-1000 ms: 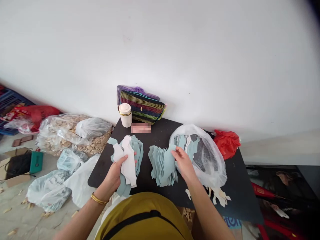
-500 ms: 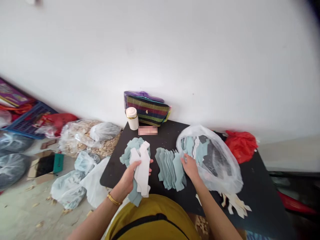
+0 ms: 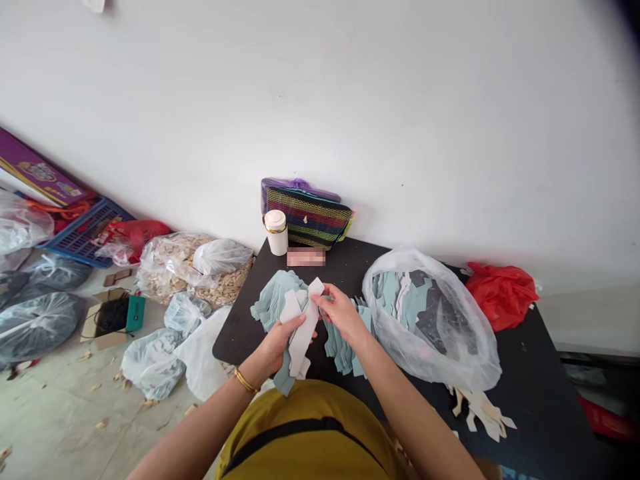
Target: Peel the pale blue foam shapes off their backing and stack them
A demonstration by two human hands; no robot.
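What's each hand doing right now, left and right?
Left hand: closed around a stack of cut pieces.
Right hand: pinching the stack's top white piece.

A makeshift home piecework corner: black table [image 3: 525, 373] against a bare wall, bagged cut pieces [image 3: 430, 320] at 3 o'clock, scrap-filled bags [image 3: 195, 270] on the floor at 9.

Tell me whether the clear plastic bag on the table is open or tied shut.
Open. The clear plastic bag lies on the black table with its mouth gaping, and blue-grey cut pieces show inside.

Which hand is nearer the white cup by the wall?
Right. The right hand is just below the white cup, pinching the cut pieces; the left hand grips them lower, nearer the body.
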